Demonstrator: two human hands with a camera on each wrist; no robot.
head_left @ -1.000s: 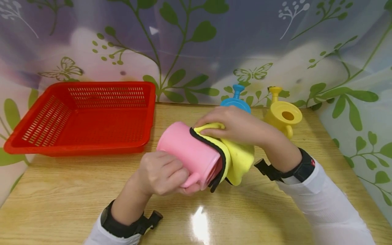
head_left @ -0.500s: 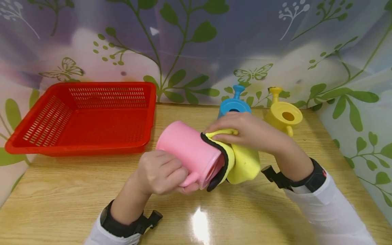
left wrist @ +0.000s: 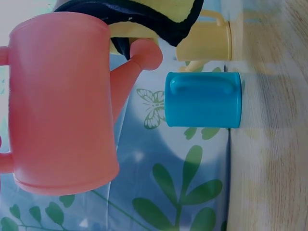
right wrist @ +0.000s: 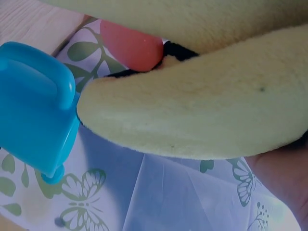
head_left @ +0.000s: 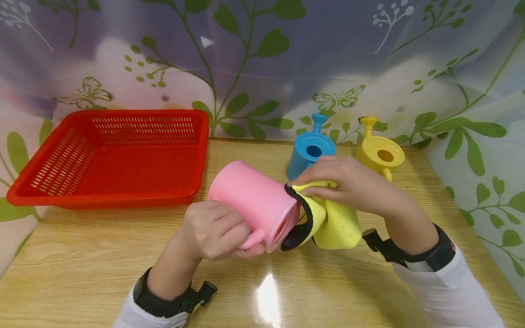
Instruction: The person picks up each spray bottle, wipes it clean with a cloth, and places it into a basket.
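My left hand (head_left: 217,230) grips the handle of a pink watering can (head_left: 250,196), which is held tilted on its side above the table, its top opening facing right. From the left wrist, the pink can's spout (left wrist: 129,77) shows, its rose end close under the cloth. Between thumb and fingers, my right hand (head_left: 348,182) pinches a yellow cloth (head_left: 338,228) with black edging. The cloth's edge overlaps the can's top rim and the rest hangs down. Folds of the cloth (right wrist: 192,115) fill much of the right wrist view and hide most of the pink can there.
Behind my right hand stands a blue watering can (head_left: 297,159), partly covered by it. A yellow watering can (head_left: 377,157) is to its right, by the printed curtain. At the back left sits a red plastic basket (head_left: 123,200) on the wooden table (head_left: 102,255).
My right hand has drawn the cloth rightward and slightly down, off the pink can's side toward its rim. More of the blue can shows now. The left hand and pink can have barely moved.
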